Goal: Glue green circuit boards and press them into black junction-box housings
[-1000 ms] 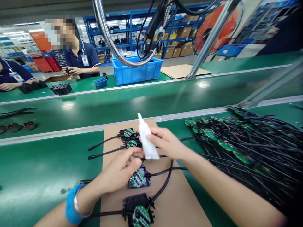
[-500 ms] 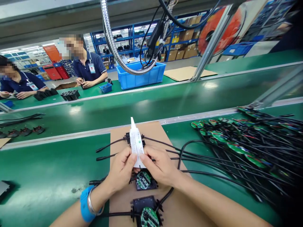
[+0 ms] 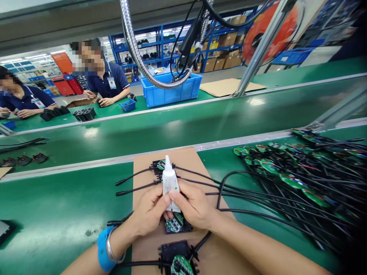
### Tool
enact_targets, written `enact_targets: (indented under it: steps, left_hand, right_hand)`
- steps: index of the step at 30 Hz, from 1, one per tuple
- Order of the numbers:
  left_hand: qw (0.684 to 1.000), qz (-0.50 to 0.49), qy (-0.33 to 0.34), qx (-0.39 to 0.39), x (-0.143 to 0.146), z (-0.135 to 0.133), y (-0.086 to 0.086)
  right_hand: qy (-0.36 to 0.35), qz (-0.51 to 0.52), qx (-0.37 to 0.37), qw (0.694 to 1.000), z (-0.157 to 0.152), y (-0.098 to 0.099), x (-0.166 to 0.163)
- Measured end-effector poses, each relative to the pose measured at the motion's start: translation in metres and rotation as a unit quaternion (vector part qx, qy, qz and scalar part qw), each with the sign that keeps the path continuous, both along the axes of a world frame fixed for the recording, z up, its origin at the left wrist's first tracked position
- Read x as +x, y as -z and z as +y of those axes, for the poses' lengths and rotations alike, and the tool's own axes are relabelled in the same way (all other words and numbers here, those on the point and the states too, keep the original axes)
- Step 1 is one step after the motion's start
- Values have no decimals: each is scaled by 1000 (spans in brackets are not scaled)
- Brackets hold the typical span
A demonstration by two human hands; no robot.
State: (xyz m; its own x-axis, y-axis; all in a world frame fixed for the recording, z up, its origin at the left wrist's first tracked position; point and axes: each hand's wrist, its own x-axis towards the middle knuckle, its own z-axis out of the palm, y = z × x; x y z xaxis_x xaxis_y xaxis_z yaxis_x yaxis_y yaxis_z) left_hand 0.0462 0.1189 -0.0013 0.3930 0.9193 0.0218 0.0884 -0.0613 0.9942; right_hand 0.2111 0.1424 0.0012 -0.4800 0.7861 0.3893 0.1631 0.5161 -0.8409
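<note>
Both hands hold a small white glue tube (image 3: pixel 169 183) upright, nozzle pointing away from me. My left hand (image 3: pixel 149 214), with a blue wristband, pinches its lower end. My right hand (image 3: pixel 195 206) grips the same end from the right. Under the hands lies a brown cardboard sheet (image 3: pixel 189 160) with several black housings, each holding a round green circuit board (image 3: pixel 174 223) and trailing black cables. One more housing (image 3: pixel 176 258) sits nearest me.
A large pile of green boards with black cables (image 3: pixel 301 179) lies to the right. A green conveyor belt (image 3: pixel 172 126) runs across. Beyond it two people sit at black parts, next to a blue bin (image 3: pixel 169 89). A metal flexible hose (image 3: pixel 134 49) hangs overhead.
The tube went from my right hand alone, tilted, to upright between both hands. The hands and tube have come slightly nearer to me.
</note>
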Motion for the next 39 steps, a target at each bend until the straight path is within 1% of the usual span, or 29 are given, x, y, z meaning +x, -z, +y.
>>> enact_targets:
  steps: [3, 4, 5, 6, 7, 8, 9, 10, 11, 12, 13, 14, 15, 16, 17, 18, 19, 20, 21, 22, 23, 24, 25, 27, 32, 39]
  left_hand:
    - [1000, -2, -6, -12, -2, 2, 3]
    - [1000, 3, -18, -13, -3, 2, 3]
    - [999, 10, -32, -12, -5, 3, 2]
    - [999, 16, -46, -11, -6, 4, 0]
    - [998, 23, -59, -9, -8, 4, -2]
    - [997, 28, -68, -8, -9, 4, -6]
    - [997, 38, -72, -2, -9, 5, -10]
    - [996, 51, -75, 7, -10, 5, -15]
    - [995, 66, -77, 16, -10, 6, -20]
    - [994, 77, -76, 20, -10, 7, -24]
    - [994, 76, -72, 17, -11, 8, -28]
    - [996, 62, -65, 8, -12, 11, -32]
    - [998, 36, -58, -3, -15, 13, -34]
    - [998, 8, -54, -9, -19, 17, -36]
    - [998, -4, -56, 1, -23, 20, -36]
    - [998, 12, -62, 27, -27, 24, -35]
    - [994, 56, -69, 69, -31, 28, -32]
    - [983, 119, -71, 117, -34, 31, -28]
    - [966, 187, -64, 166, -35, 33, -22]
    - [945, 248, -48, 208, -35, 35, -16]
    - [924, 297, -27, 239, -34, 36, -10]
    - [907, 332, -8, 259, -31, 37, -4]
    - [894, 358, 9, 268, -29, 38, 2]
    - [880, 394, 30, 263, -25, 39, 10]
    - [869, 418, 38, 262, -23, 38, 20]
    - [863, 427, 36, 268, -23, 35, 25]
  right_hand:
    - [-39, -7, -18, 999, 3, -1, 1]
    - [-33, -26, -10, 999, 5, -4, 3]
    - [-15, -51, 15, 998, 7, -8, 5]
    - [15, -77, 61, 995, 10, -12, 8]
    - [51, -99, 124, 986, 12, -18, 11]
    - [78, -119, 197, 970, 14, -24, 13]
    - [86, -141, 270, 949, 15, -31, 13]
    - [71, -166, 334, 925, 17, -37, 12]
    - [36, -194, 386, 901, 19, -43, 10]
    - [-12, -227, 417, 880, 22, -48, 6]
    - [-62, -258, 428, 864, 27, -53, 2]
    - [-103, -279, 420, 857, 33, -57, -2]
    - [-120, -283, 394, 866, 42, -61, -6]
    - [-116, -272, 347, 890, 53, -64, -8]
    - [-95, -240, 281, 924, 66, -66, -10]
    - [-62, -180, 201, 961, 80, -67, -12]
    - [-26, -95, 113, 989, 94, -67, -15]
    - [2, 0, 19, 1000, 108, -65, -18]
    - [16, 92, -67, 993, 120, -61, -22]
    - [13, 165, -137, 977, 130, -57, -27]
    - [5, 215, -185, 959, 137, -51, -33]
    - [-3, 240, -216, 947, 142, -46, -38]
    - [-9, 247, -230, 941, 145, -40, -44]
    - [-20, 252, -238, 938, 146, -31, -54]
    - [-84, 274, -263, 921, 144, -22, -69]
    - [-103, 251, -232, 934, 147, -15, -79]
